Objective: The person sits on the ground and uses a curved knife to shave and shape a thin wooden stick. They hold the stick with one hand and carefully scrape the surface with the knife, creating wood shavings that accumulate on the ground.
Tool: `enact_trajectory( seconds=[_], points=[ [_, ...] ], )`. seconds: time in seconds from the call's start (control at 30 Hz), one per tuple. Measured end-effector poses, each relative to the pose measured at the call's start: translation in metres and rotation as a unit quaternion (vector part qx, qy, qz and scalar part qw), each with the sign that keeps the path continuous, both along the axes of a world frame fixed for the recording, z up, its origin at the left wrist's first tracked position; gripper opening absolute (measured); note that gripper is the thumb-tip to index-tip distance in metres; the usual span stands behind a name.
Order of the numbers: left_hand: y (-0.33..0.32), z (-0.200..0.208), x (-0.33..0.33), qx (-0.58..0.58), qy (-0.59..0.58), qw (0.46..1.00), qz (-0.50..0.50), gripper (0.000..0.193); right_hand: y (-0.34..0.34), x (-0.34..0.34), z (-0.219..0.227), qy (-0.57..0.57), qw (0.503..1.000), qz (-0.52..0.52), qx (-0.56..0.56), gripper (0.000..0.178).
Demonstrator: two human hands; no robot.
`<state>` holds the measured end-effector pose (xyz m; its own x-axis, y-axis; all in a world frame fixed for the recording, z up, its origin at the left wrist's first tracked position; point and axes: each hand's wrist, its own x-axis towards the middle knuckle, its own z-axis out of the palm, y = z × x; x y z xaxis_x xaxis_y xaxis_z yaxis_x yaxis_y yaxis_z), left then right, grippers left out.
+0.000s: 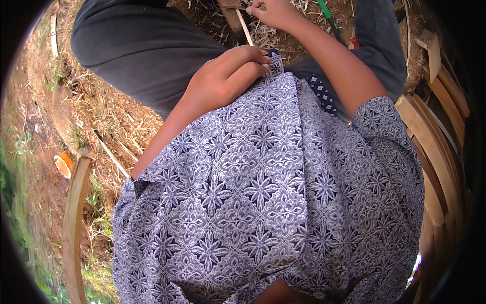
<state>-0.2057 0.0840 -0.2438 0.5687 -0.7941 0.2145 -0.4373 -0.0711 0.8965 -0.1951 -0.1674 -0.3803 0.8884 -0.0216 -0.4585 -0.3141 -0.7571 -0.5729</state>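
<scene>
Close to my belly, my left hand [225, 78] is closed round the near end of a slim pale wooden stick [245, 28]. The stick points away from me, slanting slightly left. Beyond it, my right hand [276, 12] pinches a thin, dark, blade-like tool [236, 7], which lies across the stick's far end. How much of that tool sits inside the fingers is hidden. A flat brown piece of wood [230, 19] lies beneath the stick's far part, between my spread legs.
Pale shavings [263, 35] litter the ground between my legs. A green-handled tool [326, 11] lies beyond my right forearm, near a small red thing [356, 43]. Curved wooden slats [430, 147] stand at right. At left are a wooden post [76, 213] and an orange cup-like object [64, 164].
</scene>
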Motion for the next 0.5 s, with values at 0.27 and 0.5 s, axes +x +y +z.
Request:
enact_trajectory(
  seconds=[0.27, 0.5],
  points=[
    [0.003, 0.0, 0.001, -0.004, -0.013, 1.0, 0.009, 0.021, -0.009, -0.025, 0.077, 0.12, 0.987, -0.042, 0.094, 0.028],
    [0.002, -0.007, 0.002, -0.01, -0.037, 0.999, 0.023, 0.017, -0.002, -0.027, 0.108, 0.084, 0.993, 0.06, 0.062, 0.035]
  ],
)
